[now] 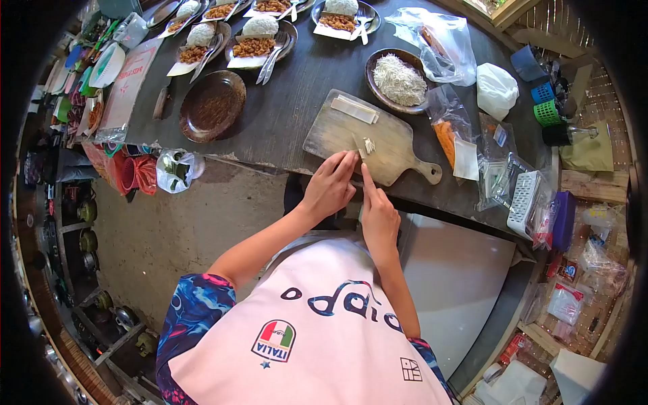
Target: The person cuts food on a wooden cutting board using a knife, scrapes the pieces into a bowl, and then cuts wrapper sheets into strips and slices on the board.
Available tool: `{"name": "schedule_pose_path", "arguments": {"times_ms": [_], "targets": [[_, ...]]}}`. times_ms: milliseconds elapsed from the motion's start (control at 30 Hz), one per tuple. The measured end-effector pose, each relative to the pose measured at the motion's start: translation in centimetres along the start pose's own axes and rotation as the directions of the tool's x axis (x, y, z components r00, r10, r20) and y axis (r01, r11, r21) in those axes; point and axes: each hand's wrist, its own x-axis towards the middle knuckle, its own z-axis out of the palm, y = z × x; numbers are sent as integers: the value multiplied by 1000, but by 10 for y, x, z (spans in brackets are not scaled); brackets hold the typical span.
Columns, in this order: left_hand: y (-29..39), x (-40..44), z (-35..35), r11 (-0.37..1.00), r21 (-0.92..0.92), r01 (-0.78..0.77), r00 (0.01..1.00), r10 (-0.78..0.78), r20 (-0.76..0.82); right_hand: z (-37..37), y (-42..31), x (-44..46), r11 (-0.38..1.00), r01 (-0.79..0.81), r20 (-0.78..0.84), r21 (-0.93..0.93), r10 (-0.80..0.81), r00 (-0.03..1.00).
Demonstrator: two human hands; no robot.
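Note:
A wooden cutting board (393,145) with a handle lies near the table's front edge. On it are pale flat slabs (354,108) and a few thin pale strips (369,145). My right hand (379,219) is closed on a knife (359,143), its index finger stretched along the back; the handle is hidden in the palm. Beside the blade, the fingertips of my left hand (331,187) press together at the board's near edge, and what they hold is too small to make out. Behind the board stands a brown bowl (371,67) heaped with pale shreds (399,79).
Several plates of rice (260,25) with forks and spoons line the table's far side. A brown plate (212,106) sits to the left. On the right are plastic bags (497,91), an orange food packet (445,138) and a white basket (524,202).

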Motion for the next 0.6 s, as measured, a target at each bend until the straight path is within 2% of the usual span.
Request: {"name": "schedule_pose_path", "arguments": {"times_ms": [233, 333, 433, 533, 600], "targets": [[-3, 1, 1, 1000, -7, 5, 1000, -5, -6, -12, -2, -19, 998, -52, 79, -22, 53, 995], [-1, 0, 1, 1000, -1, 2, 1000, -2, -9, 2, 1, 2, 1000, 11, -7, 5, -10, 1000], [-1, 3, -2, 1000, 8, -7, 1000, 7, -12, -5, -3, 4, 1000, 8, -8, -2, -8, 1000], [-1, 3, -2, 1000, 6, -2, 1000, 2, -11, -16, -8, -18, 995, -42, 65, -86, 48, 997], [-2, 2, -2, 1000, 1, 5, 1000, -5, -11, -9, -5, -18, 995, -34, 43, -94, 38, 998]]}}
